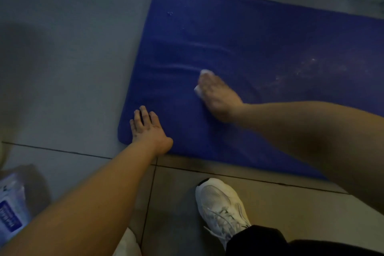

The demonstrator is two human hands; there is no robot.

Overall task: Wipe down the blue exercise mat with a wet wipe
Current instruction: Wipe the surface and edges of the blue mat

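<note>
Our right hand (pixel 218 95) presses white wet wipe (pixel 204 72) beneath flat, blurred fingers onto blue foam mat (pixel 249 37); left hand (pixel 148 131) braces mat, fingers spread.

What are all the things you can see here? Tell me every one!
exercise mat: one, blue, flat on the floor
wet wipe: one, white, on the mat under the right hand
water drops: a few, clear, near the mat's far left corner
dusty marks: a patch, whitish, right part of the mat
wipes pack: one, white and blue, floor at lower left
floor tiles: several, grey, all around
shoe: one, white, beside the mat's near edge
left hand: flat on the mat's near left corner
right hand: blurred, on top of the wipe
</note>
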